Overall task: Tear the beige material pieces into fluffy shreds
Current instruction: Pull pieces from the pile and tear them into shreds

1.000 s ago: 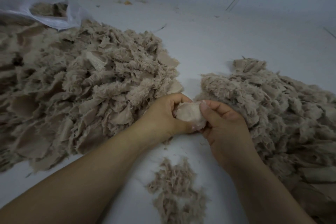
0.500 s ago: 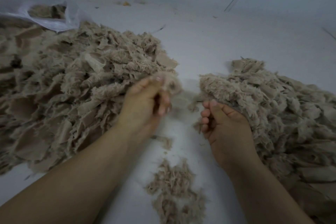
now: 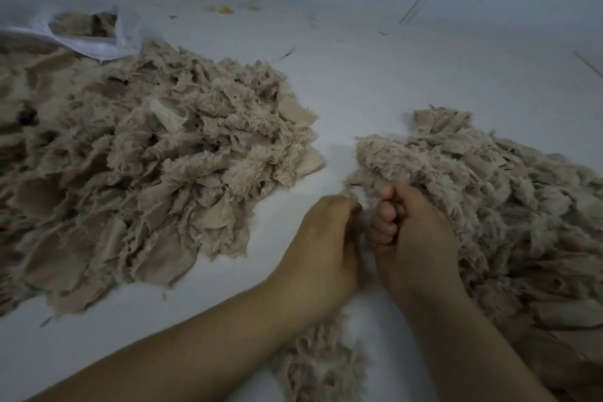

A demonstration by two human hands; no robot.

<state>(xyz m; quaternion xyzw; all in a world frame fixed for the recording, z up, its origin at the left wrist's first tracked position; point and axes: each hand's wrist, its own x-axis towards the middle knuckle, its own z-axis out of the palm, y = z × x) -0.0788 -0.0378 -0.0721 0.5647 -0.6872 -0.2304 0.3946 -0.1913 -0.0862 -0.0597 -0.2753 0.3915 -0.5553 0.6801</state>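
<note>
On the white surface (image 3: 375, 81) lie two big heaps of beige material: a left heap (image 3: 146, 173) of torn fluffy bits and a right heap (image 3: 505, 212). A small patch of fine shreds (image 3: 319, 365) lies under my wrists. My left hand (image 3: 323, 245) and my right hand (image 3: 414, 245) sit side by side at the near edge of the right heap, fingers curled toward each other. Between them they grip a small beige tuft (image 3: 359, 206), mostly hidden by the fingers.
A white plastic bag (image 3: 85, 39) with beige material inside lies at the back left, touching the left heap. A bare strip of surface runs between the two heaps. Small bits of debris (image 3: 225, 9) dot the far side.
The piece both hands held was torn. My left hand swung out to the left heap with a fluffy bit, then came back beside my right hand, which stayed at the right heap.
</note>
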